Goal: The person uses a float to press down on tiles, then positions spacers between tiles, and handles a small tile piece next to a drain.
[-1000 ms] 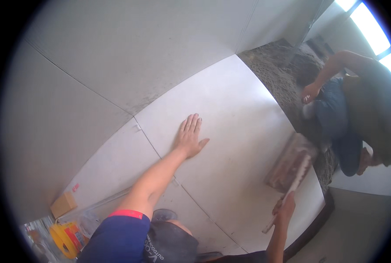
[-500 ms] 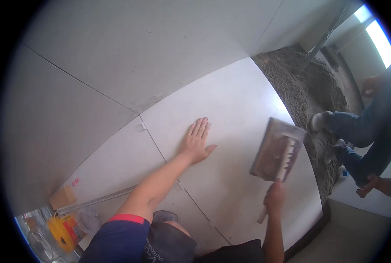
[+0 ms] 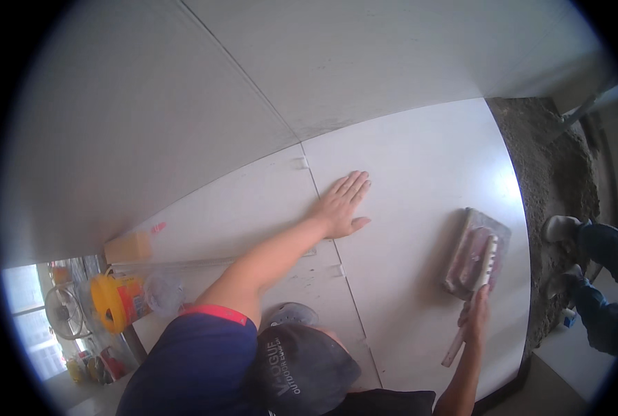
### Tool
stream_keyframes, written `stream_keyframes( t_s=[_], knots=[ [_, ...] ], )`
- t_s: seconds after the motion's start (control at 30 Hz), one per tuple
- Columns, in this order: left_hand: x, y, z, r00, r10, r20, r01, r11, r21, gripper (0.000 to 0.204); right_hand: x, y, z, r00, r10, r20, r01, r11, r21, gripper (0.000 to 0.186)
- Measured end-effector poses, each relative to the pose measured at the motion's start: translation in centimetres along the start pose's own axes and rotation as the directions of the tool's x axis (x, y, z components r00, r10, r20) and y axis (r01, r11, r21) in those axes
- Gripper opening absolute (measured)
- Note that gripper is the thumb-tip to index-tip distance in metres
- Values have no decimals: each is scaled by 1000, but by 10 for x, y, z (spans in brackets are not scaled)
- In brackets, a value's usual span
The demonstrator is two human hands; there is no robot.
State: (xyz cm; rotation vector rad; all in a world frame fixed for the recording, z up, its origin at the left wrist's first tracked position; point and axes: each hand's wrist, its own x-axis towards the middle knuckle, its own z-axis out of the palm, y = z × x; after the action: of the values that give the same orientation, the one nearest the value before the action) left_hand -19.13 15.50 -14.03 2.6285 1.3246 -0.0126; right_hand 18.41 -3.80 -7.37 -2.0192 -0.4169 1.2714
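My left hand (image 3: 343,204) rests palm down, fingers apart, on a large pale floor tile (image 3: 406,277), just right of a seam. My right hand (image 3: 475,319) is wrapped round the long, pale, slotted handle of a flat rectangular tiling float (image 3: 477,253). Its grey-brown, dirty plate is over the right part of the same tile. I cannot tell whether the plate touches the surface. Small white tile clips, one (image 3: 303,163) near the wall and another (image 3: 339,270) lower down, stick up from the seam.
A grey panelled wall (image 3: 253,69) borders the tile. Rough mortar (image 3: 555,173) lies beyond its right edge, where another person's legs (image 3: 603,256) stand. At left are a tan block (image 3: 129,247), a yellow bucket (image 3: 108,305) and a fan (image 3: 65,312). A dark cap (image 3: 305,371) shows below.
The view has turned, shifting the scene rightward. My left hand stays flat on the tile, a little closer to the seam. The float remains in my right hand and has changed its tilt.
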Motion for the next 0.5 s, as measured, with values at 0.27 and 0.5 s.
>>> stream_keyframes(
  t_s=[0.27, 0.5],
  knots=[
    [9, 3, 14, 999, 4, -53, -4, 1000, -5, 82, -2, 52, 9, 827, -561, -40, 486, 750, -449, 47],
    [-5, 1, 21, 1000, -26, 17, 27, 998, -57, 84, -43, -38, 20, 996, -59, 66, 72, 976, -205, 51]
  ],
)
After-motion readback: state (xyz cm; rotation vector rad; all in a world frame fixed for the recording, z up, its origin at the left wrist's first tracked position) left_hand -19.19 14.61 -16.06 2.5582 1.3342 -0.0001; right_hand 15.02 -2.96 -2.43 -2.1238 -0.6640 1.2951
